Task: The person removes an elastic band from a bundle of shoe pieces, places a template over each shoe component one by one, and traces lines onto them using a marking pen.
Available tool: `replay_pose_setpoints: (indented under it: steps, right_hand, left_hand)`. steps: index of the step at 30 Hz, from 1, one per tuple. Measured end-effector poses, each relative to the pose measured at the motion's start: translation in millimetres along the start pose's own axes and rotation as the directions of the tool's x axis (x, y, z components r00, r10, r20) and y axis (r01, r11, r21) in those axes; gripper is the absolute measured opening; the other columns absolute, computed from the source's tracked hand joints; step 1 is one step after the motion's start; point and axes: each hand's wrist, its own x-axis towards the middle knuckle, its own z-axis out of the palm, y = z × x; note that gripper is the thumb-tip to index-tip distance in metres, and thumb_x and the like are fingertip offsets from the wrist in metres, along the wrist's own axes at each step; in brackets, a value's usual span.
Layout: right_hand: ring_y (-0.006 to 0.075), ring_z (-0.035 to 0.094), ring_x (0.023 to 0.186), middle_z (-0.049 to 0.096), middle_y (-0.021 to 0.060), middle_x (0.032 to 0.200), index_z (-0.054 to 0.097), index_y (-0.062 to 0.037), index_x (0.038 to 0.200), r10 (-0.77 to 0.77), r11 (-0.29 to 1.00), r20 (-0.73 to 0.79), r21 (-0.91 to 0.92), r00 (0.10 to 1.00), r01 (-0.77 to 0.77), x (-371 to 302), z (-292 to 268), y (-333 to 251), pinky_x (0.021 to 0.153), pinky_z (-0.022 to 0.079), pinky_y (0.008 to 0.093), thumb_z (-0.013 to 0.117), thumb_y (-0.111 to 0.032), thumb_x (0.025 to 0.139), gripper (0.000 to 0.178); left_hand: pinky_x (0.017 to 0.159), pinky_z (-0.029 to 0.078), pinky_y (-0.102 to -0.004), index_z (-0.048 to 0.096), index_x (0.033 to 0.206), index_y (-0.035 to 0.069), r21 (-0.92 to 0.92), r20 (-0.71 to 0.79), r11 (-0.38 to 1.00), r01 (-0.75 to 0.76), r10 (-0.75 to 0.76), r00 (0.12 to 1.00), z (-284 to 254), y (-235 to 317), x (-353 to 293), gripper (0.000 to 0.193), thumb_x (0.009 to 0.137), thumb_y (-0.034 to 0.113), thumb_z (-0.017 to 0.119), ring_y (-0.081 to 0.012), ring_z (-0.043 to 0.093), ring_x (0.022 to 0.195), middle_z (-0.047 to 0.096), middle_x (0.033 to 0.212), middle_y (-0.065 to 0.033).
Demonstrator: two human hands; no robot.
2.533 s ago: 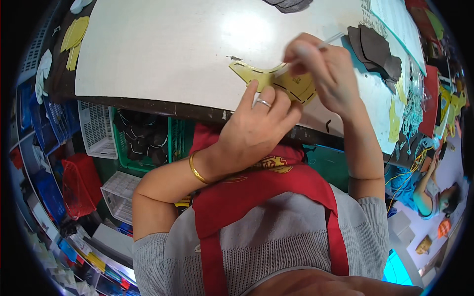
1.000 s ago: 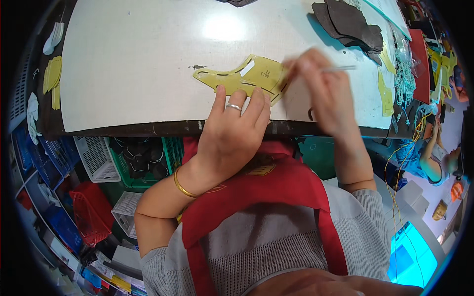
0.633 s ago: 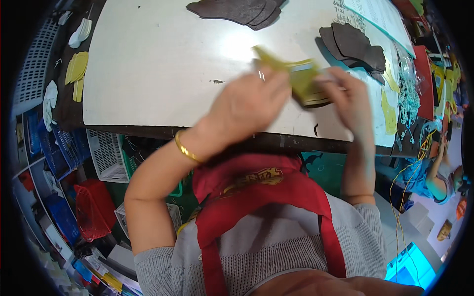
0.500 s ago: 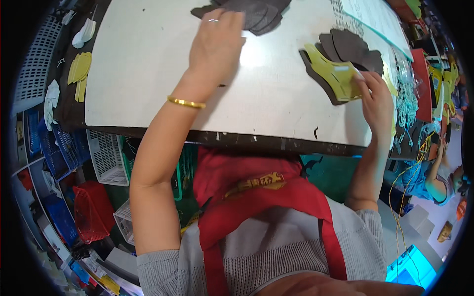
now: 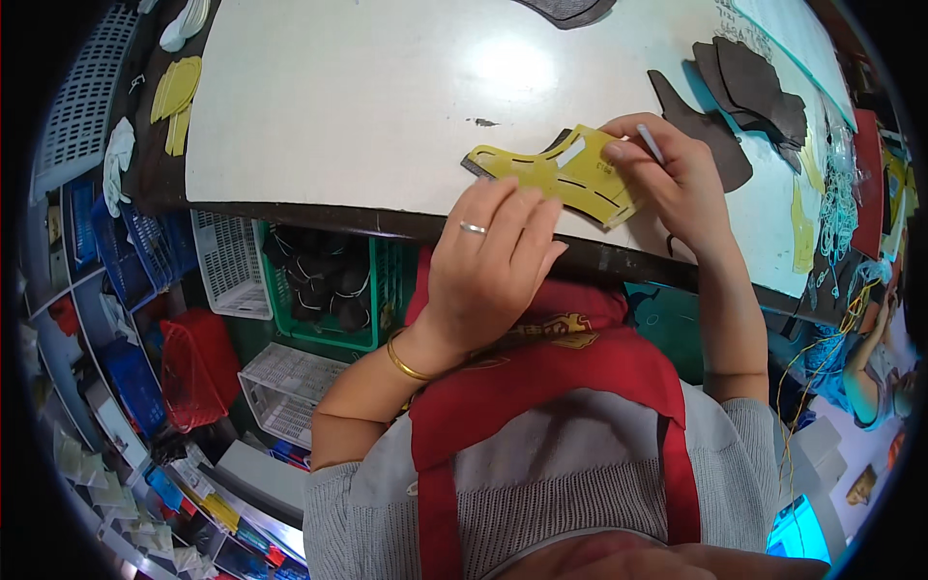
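A yellow template [image 5: 543, 171] with slots cut in it lies over a dark piece [image 5: 473, 166], whose edge shows beneath, at the table's near edge. My right hand [image 5: 681, 179] pinches the template's right end, its thumb on top. A slim pale pen-like stick [image 5: 650, 144] pokes out between that hand's fingers. My left hand [image 5: 495, 266] wears a ring, and its outstretched fingers reach over the template's near left edge. Whether the fingertips press on it cannot be made out. Right of my right hand lies another dark curved piece [image 5: 720, 145].
Dark cut pieces are stacked at the right [image 5: 754, 87] and at the far edge [image 5: 570, 10] of the white tabletop [image 5: 319, 116]. Yellow templates [image 5: 177, 92] lie at the left. A tangle of pale cord [image 5: 839, 203] hangs at the right. Below stands a green crate [image 5: 362, 333].
My left hand has come back from the far dark pile to the near edge. My right hand has brought the yellow template leftward and nearer, turning it. One dark piece stays behind at the right.
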Motion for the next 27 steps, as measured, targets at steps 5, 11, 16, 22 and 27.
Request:
replay_pose_setpoints:
  steps: [5,11,16,22,27]
  right_hand:
    - [0.0265,0.073,0.074,0.074,0.0153,0.084,0.072,-0.0040,0.112,0.025,0.977,0.066,-0.212,0.998,-0.010,5,8,-1,0.068,0.054,0.0335,0.070,-0.026,0.097,0.027]
    - [0.0289,0.074,0.075,0.074,0.0151,0.085,0.070,-0.0042,0.114,-0.008,0.953,0.071,-0.301,0.997,0.029,6,7,-1,0.067,0.054,0.0351,0.072,-0.025,0.094,0.029]
    - [0.0254,0.075,0.077,0.076,0.0141,0.088,0.070,-0.0040,0.114,0.080,0.964,0.073,-0.261,0.994,-0.059,7,-16,-3,0.069,0.055,0.0355,0.079,-0.024,0.088,0.034]
    - [0.0139,0.073,0.084,0.076,0.0088,0.094,0.070,-0.0055,0.117,-0.042,0.895,-0.004,-0.444,0.999,0.036,-12,-9,1,0.075,0.055,0.0274,0.081,-0.017,0.088,0.033]
    - [0.0252,0.072,0.075,0.075,0.0080,0.089,0.070,-0.0073,0.102,-0.177,0.934,-0.209,-0.344,0.962,0.097,2,-25,-2,0.064,0.055,0.0351,0.067,-0.020,0.095,0.015]
  left_hand:
    - [0.103,0.050,-0.0478,0.064,0.124,-0.007,-0.037,0.076,0.996,0.079,-0.076,0.994,2,3,-10,0.059,0.075,0.017,0.084,-0.0402,0.057,0.123,0.061,0.126,-0.0200]
    - [0.104,0.051,-0.0456,0.068,0.116,-0.006,-0.025,0.052,0.999,0.041,-0.040,0.998,10,-3,-6,0.045,0.078,0.013,0.080,-0.0375,0.061,0.116,0.066,0.117,-0.0179]
    - [0.077,0.057,-0.0339,0.071,0.108,0.000,0.170,0.048,0.978,-0.123,0.116,0.992,7,-21,10,0.032,0.078,0.009,0.066,-0.0240,0.063,0.083,0.060,0.085,-0.0068]
    - [0.070,0.056,-0.0318,0.073,0.113,0.006,0.199,0.189,0.964,-0.176,0.139,0.972,-2,-12,19,0.036,0.078,0.009,0.065,-0.0220,0.062,0.086,0.061,0.093,-0.0021]
    - [0.087,0.056,-0.0394,0.071,0.114,-0.003,0.157,0.146,0.962,-0.225,0.203,0.968,8,2,14,0.037,0.081,0.011,0.062,-0.0276,0.062,0.093,0.062,0.101,-0.0117]
